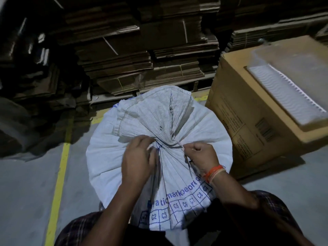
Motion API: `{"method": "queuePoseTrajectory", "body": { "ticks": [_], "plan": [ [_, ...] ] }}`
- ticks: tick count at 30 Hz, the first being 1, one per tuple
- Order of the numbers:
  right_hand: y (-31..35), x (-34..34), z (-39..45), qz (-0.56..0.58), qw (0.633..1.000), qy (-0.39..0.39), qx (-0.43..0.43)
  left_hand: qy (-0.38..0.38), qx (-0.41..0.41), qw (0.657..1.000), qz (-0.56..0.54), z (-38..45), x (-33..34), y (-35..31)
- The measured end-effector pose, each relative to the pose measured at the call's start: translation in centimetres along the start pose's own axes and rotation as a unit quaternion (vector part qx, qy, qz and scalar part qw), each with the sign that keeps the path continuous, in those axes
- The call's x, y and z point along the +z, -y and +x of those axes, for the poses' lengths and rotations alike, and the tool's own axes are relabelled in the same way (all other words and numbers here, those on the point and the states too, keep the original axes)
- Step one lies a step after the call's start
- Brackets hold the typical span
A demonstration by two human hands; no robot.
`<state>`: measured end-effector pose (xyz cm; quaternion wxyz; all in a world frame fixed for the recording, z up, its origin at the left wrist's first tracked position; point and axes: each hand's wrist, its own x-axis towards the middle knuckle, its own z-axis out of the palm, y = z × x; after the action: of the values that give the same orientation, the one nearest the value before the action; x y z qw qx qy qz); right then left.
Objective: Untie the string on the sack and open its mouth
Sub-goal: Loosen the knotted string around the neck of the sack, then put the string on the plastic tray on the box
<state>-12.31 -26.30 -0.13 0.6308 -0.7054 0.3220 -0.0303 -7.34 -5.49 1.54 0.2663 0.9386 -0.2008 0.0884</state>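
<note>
A white woven sack point(177, 121) with blue printed lettering stands on the grey floor point(26, 183) in the middle of the frame, its mouth gathered into tight pleats and tied at a neck just below centre, with the loose top fabric fanning toward the upper middle. The left hand point(137, 160) lies on the neck from the lower left, its fingers curled into the bunched fabric; motion blur hides exactly what its grip closes on. The right hand point(200, 155), wearing an orange thread bracelet point(213, 173), is closed in a pinch on the string point(179, 144) at the right side of the neck. A cardboard box point(248, 112) sits at the right of the frame just beside the sack, and stacked flattened cartons point(142, 50) fill the upper part. A yellow floor line point(58, 183) runs down the left.
</note>
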Motion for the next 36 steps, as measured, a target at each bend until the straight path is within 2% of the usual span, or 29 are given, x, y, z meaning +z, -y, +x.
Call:
{"method": "queuePoseTrajectory", "body": {
  "ticks": [2, 6, 11, 15, 17, 20, 23, 26, 29, 32, 34, 36],
  "plan": [
    [0.2, -1.0, -1.4, 0.008, 1.000, -0.003, -0.006, 0.044, 0.073, 0.995, -0.043, 0.0, 0.7, -1.6],
    [0.0, -3.6, -4.8, 0.052, 0.999, 0.004, 0.003, 0.108, 0.179, 0.978, -0.003, 0.6, 3.2, -5.1],
    [-1.6, -8.4, -8.7, 0.081, 0.996, -0.022, 0.017, 0.202, 0.242, 0.946, 0.079, 3.2, 4.6, -6.6],
    [-2.6, -12.0, -10.8, 0.095, 0.994, -0.056, 0.005, 0.254, 0.239, 0.926, 0.141, 3.2, 3.9, -7.4],
    [-2.4, -12.8, -11.7, 0.098, 0.994, -0.050, -0.011, 0.256, 0.217, 0.937, 0.096, 2.7, 3.1, -8.0],
    [-2.4, -13.1, -11.9, 0.097, 0.992, -0.073, -0.034, 0.262, 0.165, 0.949, -0.055, 1.9, 1.0, -8.7],
    [-2.1, -13.2, -11.9, 0.068, 0.992, -0.089, -0.059, 0.292, 0.144, 0.925, -0.197, 1.3, -1.3, -9.3],
    [-1.2, -13.4, -12.0, 0.040, 0.991, -0.095, -0.087, 0.325, 0.098, 0.886, -0.315, 1.6, -3.2, -9.9],
    [-0.4, -13.5, -11.9, 0.039, 0.989, -0.100, -0.101, 0.375, 0.079, 0.849, -0.363, 2.3, -4.3, -9.9],
    [0.7, -13.6, -11.8, 0.050, 0.987, -0.111, -0.104, 0.399, 0.072, 0.830, -0.382, 3.0, -4.7, -10.1],
    [1.5, -13.9, -11.7, 0.056, 0.986, -0.119, -0.101, 0.394, 0.079, 0.833, -0.379, 3.5, -4.6, -10.4],
    [2.2, -14.5, -11.7, 0.051, 0.986, -0.129, -0.097, 0.363, 0.094, 0.853, -0.362, 3.8, -4.4, -11.0]
  ]
}}
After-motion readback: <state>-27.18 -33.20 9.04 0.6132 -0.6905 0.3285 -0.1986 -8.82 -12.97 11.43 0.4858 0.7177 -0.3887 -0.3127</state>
